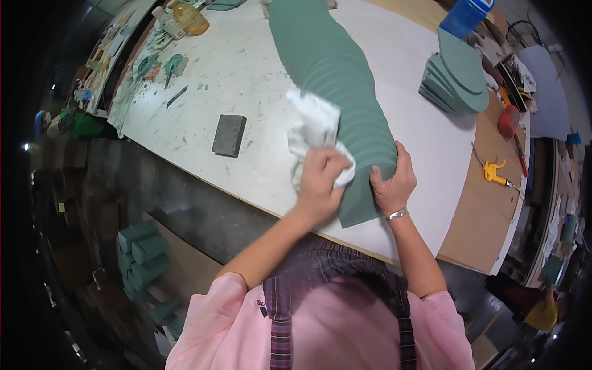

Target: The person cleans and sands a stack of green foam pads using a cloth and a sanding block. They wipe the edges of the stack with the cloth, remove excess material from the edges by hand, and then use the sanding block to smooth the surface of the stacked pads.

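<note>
A long row of overlapping flat green pieces (354, 102) with rounded ends runs from the far side of the white-topped table (203, 68) down toward me. My left hand (322, 179) is closed round a crumpled white cloth (317, 117), which is blurred and lies along the row's left side. With its thumb on top and fingers over the right edge, my right hand (396, 185) grips the nearest green piece (359, 200). This piece lies at the table's near edge, its face mostly uncovered. What the cloth touches underneath is hidden.
A dark grey block (229, 135) lies to the left. Beyond it are bottles (187, 17) and stained rags. At right stand a stack of green pieces (455, 74), a blue container (467, 15) and a yellow air gun (494, 172). More green pieces (143, 253) sit below left.
</note>
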`<act>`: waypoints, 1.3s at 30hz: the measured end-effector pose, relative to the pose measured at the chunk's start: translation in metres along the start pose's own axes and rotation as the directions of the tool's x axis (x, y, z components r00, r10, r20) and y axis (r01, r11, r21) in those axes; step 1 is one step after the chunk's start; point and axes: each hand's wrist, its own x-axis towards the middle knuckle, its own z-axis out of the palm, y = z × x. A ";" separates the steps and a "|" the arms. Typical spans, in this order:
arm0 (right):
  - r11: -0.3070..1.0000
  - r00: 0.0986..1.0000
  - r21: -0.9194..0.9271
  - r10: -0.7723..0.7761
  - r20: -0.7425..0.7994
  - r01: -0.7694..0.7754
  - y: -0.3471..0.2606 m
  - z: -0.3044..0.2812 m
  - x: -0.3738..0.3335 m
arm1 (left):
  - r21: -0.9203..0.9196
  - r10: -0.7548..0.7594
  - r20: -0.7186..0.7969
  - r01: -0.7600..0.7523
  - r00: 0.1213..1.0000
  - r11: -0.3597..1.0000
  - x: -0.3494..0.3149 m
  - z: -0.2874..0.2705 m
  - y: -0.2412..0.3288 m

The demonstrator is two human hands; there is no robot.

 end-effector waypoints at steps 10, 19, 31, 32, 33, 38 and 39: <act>1.000 1.000 0.009 0.002 0.007 -0.002 -0.001 -0.003 0.002 | 0.229 -0.250 -0.236 0.304 0.939 0.925 -0.015 -0.133 -0.107; 0.775 0.848 0.394 0.328 0.416 -0.494 0.012 -0.032 0.056 | 0.164 -0.372 0.040 0.361 0.927 0.918 0.051 -0.079 -0.118; 0.520 0.564 0.386 0.238 0.791 -0.762 0.029 0.037 0.152 | -0.369 -0.638 0.040 0.604 0.769 0.706 0.149 -0.040 -0.214; 0.524 0.568 0.386 0.244 0.786 -0.759 0.029 0.030 0.147 | -0.396 -0.658 -0.019 0.598 0.753 0.696 0.170 -0.042 -0.240; 0.528 0.573 0.386 0.252 0.779 -0.757 0.026 0.019 0.143 | -0.403 -0.653 -0.017 0.592 0.758 0.698 0.190 -0.043 -0.263; 0.696 0.455 0.133 0.299 0.839 -0.705 0.002 -0.067 0.099 | -0.632 -0.603 0.187 0.565 0.776 0.530 0.265 -0.028 -0.339; 0.709 0.433 0.078 0.337 0.836 -0.701 -0.001 -0.078 0.084 | -0.643 -0.591 0.203 0.562 0.780 0.521 0.278 -0.019 -0.342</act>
